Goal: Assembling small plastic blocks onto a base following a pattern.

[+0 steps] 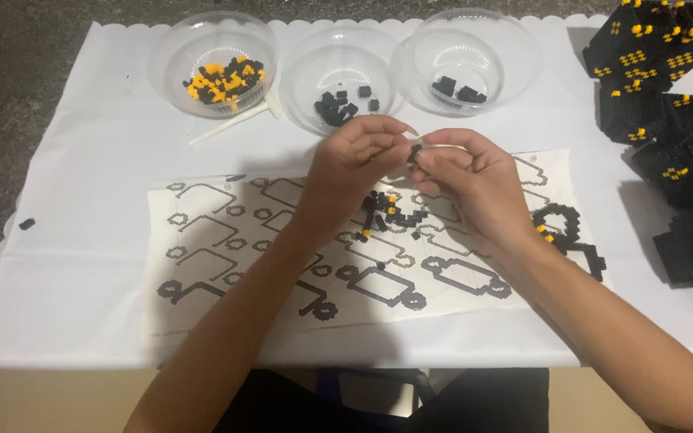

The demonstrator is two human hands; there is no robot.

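Meeting above the middle of the printed instruction sheet (226,265), the left hand (354,160) and the right hand (467,172) have their fingertips drawn close together, and a small black brick piece (415,150) sits pinched between them. The left grip is curled in with thumb and fingers pressed together at the tips; whether it actually bears on the piece cannot be told. The right grip is clamped on the piece between thumb and forefinger. Directly below the hands a loose cluster of black and yellow bricks (387,212) lies on the sheet. A partly built black shape (571,232) rests on the sheet's right edge, just beside the right forearm. The sheet lies on a white cloth (82,240) covering the surface. Along the far side stand three clear bowls: the left bowl (170,48) holds yellow and black pieces, the middle bowl (314,64) black pieces, the right bowl (507,48) a few black pieces. A white tool (230,124) lies beside the left bowl. Large black block assemblies with yellow dots (675,104) stand at the right. A single black piece (26,224) lies near the cloth's left edge
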